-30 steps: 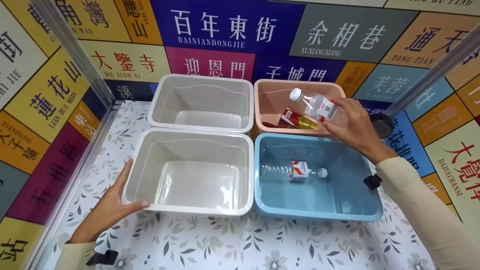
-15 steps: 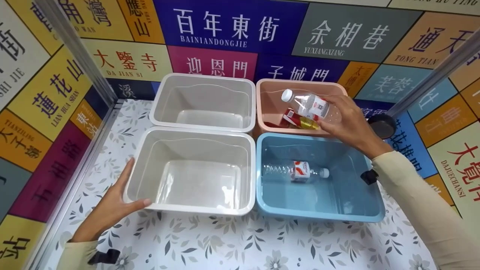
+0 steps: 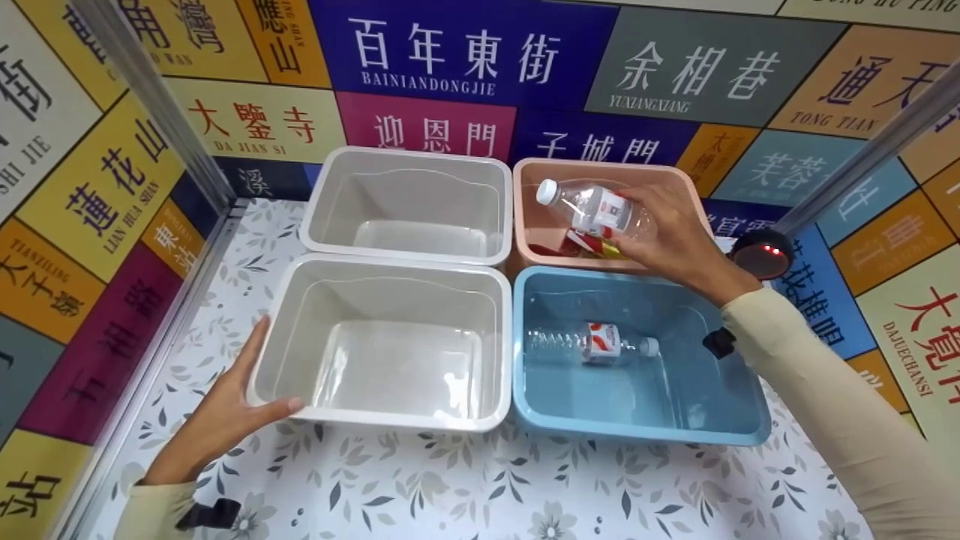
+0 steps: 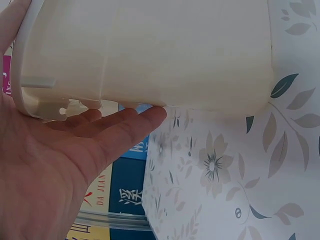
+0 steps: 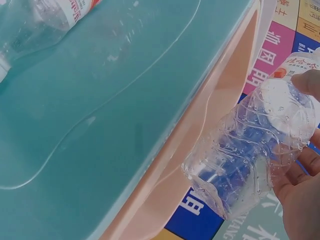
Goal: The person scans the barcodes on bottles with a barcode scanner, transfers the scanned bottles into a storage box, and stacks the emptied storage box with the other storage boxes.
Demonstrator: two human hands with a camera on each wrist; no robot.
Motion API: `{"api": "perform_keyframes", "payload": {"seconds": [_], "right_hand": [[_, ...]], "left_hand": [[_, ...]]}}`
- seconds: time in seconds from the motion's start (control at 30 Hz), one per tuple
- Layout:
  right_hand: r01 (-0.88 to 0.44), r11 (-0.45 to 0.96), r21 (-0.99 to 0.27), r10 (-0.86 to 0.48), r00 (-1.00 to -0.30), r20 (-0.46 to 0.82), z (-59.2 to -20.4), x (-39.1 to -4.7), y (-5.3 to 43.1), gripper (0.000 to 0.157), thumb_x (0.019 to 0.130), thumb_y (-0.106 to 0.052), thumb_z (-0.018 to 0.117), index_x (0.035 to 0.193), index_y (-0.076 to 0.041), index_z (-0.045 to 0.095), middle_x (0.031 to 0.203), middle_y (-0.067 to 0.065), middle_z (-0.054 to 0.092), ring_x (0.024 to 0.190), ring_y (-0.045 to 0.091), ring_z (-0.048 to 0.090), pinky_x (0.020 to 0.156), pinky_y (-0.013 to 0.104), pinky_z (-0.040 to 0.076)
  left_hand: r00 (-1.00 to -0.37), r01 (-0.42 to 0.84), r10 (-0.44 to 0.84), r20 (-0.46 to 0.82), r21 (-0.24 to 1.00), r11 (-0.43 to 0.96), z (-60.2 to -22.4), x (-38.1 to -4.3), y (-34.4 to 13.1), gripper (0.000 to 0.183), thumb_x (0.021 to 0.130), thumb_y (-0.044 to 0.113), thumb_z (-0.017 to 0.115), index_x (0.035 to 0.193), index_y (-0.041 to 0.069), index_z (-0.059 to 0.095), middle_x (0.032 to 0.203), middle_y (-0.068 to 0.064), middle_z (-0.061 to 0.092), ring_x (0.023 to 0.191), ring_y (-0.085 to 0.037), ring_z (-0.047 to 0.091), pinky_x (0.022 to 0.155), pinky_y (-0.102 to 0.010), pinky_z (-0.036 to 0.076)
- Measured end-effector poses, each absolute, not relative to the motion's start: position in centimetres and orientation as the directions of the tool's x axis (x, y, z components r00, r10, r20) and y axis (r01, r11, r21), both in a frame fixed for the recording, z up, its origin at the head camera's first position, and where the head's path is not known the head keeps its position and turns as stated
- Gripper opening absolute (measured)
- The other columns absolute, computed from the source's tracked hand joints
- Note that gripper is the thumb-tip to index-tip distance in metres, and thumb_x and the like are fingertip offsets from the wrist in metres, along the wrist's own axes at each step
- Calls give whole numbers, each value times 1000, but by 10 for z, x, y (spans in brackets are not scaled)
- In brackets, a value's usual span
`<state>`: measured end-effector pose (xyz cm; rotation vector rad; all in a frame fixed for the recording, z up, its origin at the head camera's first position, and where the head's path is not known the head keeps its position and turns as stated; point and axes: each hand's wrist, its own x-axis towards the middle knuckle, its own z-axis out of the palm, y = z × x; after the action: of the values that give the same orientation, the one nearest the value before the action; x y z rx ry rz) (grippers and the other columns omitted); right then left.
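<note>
Gripped in the curled fingers and thumb of the right hand (image 3: 671,232): a clear ribbed plastic bottle (image 3: 600,208) with rounded shoulder, white screw cap (image 3: 547,192) and white-and-red wrapped label. Tilted, with cap towards the left, over the mouth of a peach rectangular plastic bin (image 3: 536,225) with rounded corners. Inside that bin, partly hidden: glossy red-and-yellow packaging (image 3: 589,241). Around the right forearm: a cream fabric sleeve (image 3: 817,375). Beside the wrist: a round black device (image 3: 761,255) with small red lights.

Laid with extended fingers along the smooth outer wall of a white rectangular plastic bin (image 3: 375,418), thumb at the front rim: the left hand (image 3: 225,401). Directly behind: a light grey plastic bin (image 3: 412,154) of similar shape. To the right of the white bin: a blue rectangular plastic bin (image 3: 637,429), containing a second clear plastic bottle (image 3: 602,343), on its side, cap to the right.

Beneath all four bins: a white surface (image 3: 420,480) with grey leaf-and-flower print. Beyond: flat coloured wall panels (image 3: 450,52) with printed characters.
</note>
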<state>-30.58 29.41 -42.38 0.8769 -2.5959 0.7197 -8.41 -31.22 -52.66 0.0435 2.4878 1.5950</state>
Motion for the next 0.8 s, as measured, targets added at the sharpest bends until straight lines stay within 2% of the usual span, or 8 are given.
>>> {"api": "perform_keyframes", "payload": {"seconds": [0.1, 0.2, 0.27, 0.4, 0.53, 0.7, 0.8], "right_hand": [[-641, 678, -360, -494, -760, 422, -426, -307, 290, 60, 91, -11, 89, 144, -1, 65, 141, 16, 68, 125, 32, 61, 101, 42, 56], [-642, 667, -379, -503, -763, 407, -427, -307, 286, 60, 90, -12, 90, 145, -1, 65, 140, 17, 68, 124, 33, 60, 100, 52, 56], [-646, 657, -387, -507, -760, 408, -428, -309, 283, 61, 89, -11, 90, 144, -1, 65, 139, 18, 68, 124, 35, 59, 104, 56, 52], [-680, 633, -369, -531, -729, 432, -431, -312, 278, 63, 87, -10, 92, 143, 1, 66, 139, 20, 69, 126, 39, 60, 113, 62, 41], [-713, 617, -333, -562, -695, 449, -432, -314, 274, 63, 88, -12, 92, 143, 2, 66, 141, 20, 69, 128, 40, 61, 115, 64, 40], [-708, 616, -345, -572, -703, 423, -432, -315, 265, 63, 89, -12, 90, 145, 2, 64, 145, 18, 66, 134, 37, 58, 115, 59, 46], [-704, 613, -357, -579, -709, 404, -433, -315, 259, 64, 89, -11, 91, 146, 1, 64, 146, 19, 65, 138, 37, 55, 119, 59, 44]], "left_hand": [[-982, -81, 121, -145, 901, 427, -527, -84, -313, 128, 91, 21, 90, 176, 45, -3, 184, -18, 3, 150, -50, 39, 118, -75, 33], [-981, -89, 116, -154, 896, 435, -527, -84, -314, 127, 91, 22, 89, 175, 49, -3, 184, -17, 3, 151, -49, 38, 119, -78, 29], [-981, -95, 113, -160, 895, 437, -527, -84, -314, 127, 91, 23, 89, 174, 50, -2, 184, -17, 6, 147, -48, 41, 118, -77, 31], [-980, -92, 117, -159, 894, 439, -528, -85, -314, 126, 92, 23, 89, 175, 50, -2, 185, -14, 4, 151, -47, 37, 120, -77, 29], [-981, -80, 124, -148, 895, 439, -528, -85, -314, 127, 92, 23, 89, 175, 47, -3, 185, -10, 0, 157, -47, 28, 121, -78, 25], [-981, -83, 124, -148, 904, 420, -528, -86, -313, 127, 92, 21, 89, 176, 46, -3, 185, -12, 1, 153, -48, 34, 120, -76, 31], [-981, -89, 124, -152, 907, 411, -529, -85, -313, 126, 92, 20, 88, 176, 46, -3, 185, -12, 1, 153, -48, 34, 119, -76, 30]]}}
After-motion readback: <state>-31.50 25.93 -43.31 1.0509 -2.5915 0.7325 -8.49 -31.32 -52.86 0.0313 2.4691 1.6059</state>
